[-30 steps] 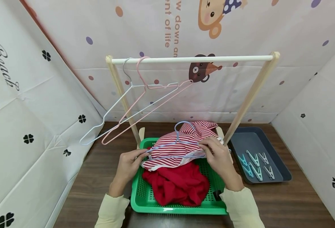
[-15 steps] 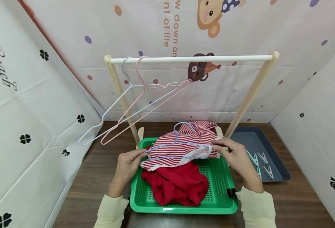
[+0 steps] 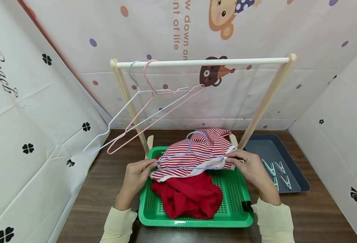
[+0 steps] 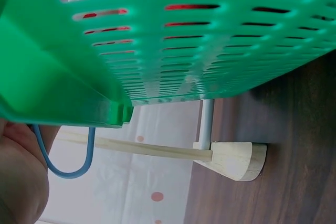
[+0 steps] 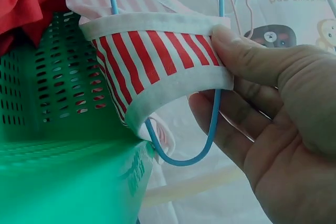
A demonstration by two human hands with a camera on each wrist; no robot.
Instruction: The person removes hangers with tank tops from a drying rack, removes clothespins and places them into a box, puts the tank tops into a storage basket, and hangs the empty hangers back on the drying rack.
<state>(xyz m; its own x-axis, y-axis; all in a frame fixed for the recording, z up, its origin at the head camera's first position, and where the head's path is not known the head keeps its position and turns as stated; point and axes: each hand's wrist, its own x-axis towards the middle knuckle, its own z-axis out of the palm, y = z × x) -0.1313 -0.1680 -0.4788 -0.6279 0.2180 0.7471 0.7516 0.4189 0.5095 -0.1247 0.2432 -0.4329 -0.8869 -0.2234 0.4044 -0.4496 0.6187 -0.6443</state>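
A blue clothes hanger (image 3: 189,147) lies across a red-and-white striped top (image 3: 178,147) over the back of a green basket (image 3: 148,219). My left hand (image 3: 137,176) pinches the hanger's left end; the left wrist view shows that blue end (image 4: 68,174) curving out beside my palm. At the other side my right hand (image 3: 251,168) pinches the white-edged strap (image 5: 152,62) of the top between thumb and fingers. The hanger's right end (image 5: 181,162) passes through this strap and loops out below it. Crumpled red cloth (image 3: 190,195) lies in the basket's front.
Behind the basket stands a wooden rack with a white rail (image 3: 220,62). A white hanger (image 3: 117,116) and a pink hanger (image 3: 136,123) hang at its left. On the right, a dark tray (image 3: 301,179) holds several clothes pegs (image 3: 279,167), partly behind my right hand.
My right hand has moved right, from the hanger's shoulder bar out to its right end, where the striped strap now surrounds it. The left hand has kept its place.
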